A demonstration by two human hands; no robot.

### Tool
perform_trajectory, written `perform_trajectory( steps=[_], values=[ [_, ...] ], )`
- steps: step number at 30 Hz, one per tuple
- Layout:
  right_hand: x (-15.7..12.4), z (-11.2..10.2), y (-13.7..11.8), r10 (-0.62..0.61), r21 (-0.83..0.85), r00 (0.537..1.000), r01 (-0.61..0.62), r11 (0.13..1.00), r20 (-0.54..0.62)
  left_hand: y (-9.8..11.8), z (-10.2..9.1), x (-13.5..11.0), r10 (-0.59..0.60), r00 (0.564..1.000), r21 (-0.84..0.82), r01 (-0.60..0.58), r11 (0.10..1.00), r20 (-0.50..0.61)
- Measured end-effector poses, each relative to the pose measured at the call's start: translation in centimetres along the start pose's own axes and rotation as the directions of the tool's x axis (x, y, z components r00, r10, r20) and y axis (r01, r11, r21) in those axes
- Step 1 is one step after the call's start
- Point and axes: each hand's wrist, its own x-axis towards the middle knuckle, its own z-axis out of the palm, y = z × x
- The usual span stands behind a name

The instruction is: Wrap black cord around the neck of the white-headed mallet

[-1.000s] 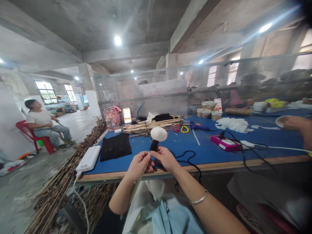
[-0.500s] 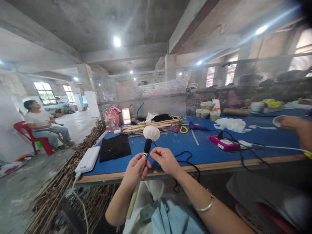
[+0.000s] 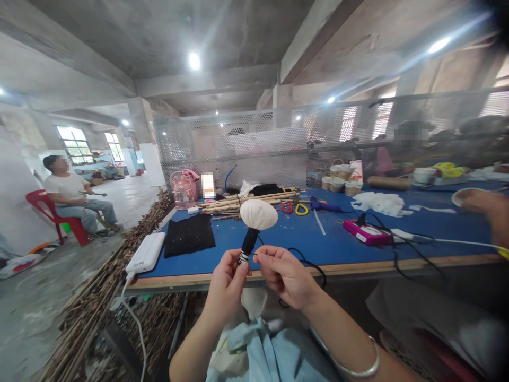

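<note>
My left hand (image 3: 229, 281) is closed round the handle of a mallet. Its rounded, white cloth-covered head (image 3: 258, 214) points up and tilts to the right. Black wrapping (image 3: 249, 241) covers the neck under the head, with white-and-black bands just above my left fingers. My right hand (image 3: 287, 275) pinches a thin black cord (image 3: 255, 254) close to the bands, pulled out to the right of the neck. More black cord (image 3: 318, 268) lies at the table edge behind my right hand. The lower handle is hidden by my left hand and forearm.
On the blue table (image 3: 278, 249) lie a black cloth (image 3: 190, 235), a white power bank (image 3: 146, 252), scissors (image 3: 294, 207), sticks (image 3: 222, 208), white fluff (image 3: 379, 203) and a magenta box (image 3: 366, 232). A co-worker's hand (image 3: 481, 204) holds a cup at right; another person (image 3: 73, 191) sits left.
The mallet has come nearer and its head leans further right. My left hand has turned round the handle. My right hand has moved slightly right and down, still pinching the cord.
</note>
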Motion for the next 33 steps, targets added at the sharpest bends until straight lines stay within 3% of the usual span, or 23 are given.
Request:
perform_trajectory(
  steps=[5,10,21,33],
  values=[
    [-1.3,0.3,-0.1,0.11,0.122,0.987,-0.124,0.985,0.119,1.1,0.0,-0.8,0.156,0.987,0.297,-0.142,0.944,-0.023],
    [-1.7,0.4,-0.2,0.044,0.172,0.991,-0.065,0.983,0.125,2.1,-0.3,-1.4,0.231,0.972,0.537,-0.218,0.815,0.044],
    [-3.1,0.2,1.5,0.03,0.071,0.992,-0.039,0.997,0.119,3.5,-0.3,-2.4,0.22,0.975,0.5,-0.175,0.848,-0.031],
    [-4.1,1.1,0.6,-0.017,0.134,0.996,0.006,0.991,0.084,3.9,-0.1,-3.1,0.37,0.929,0.613,-0.299,0.732,0.011]
  ],
)
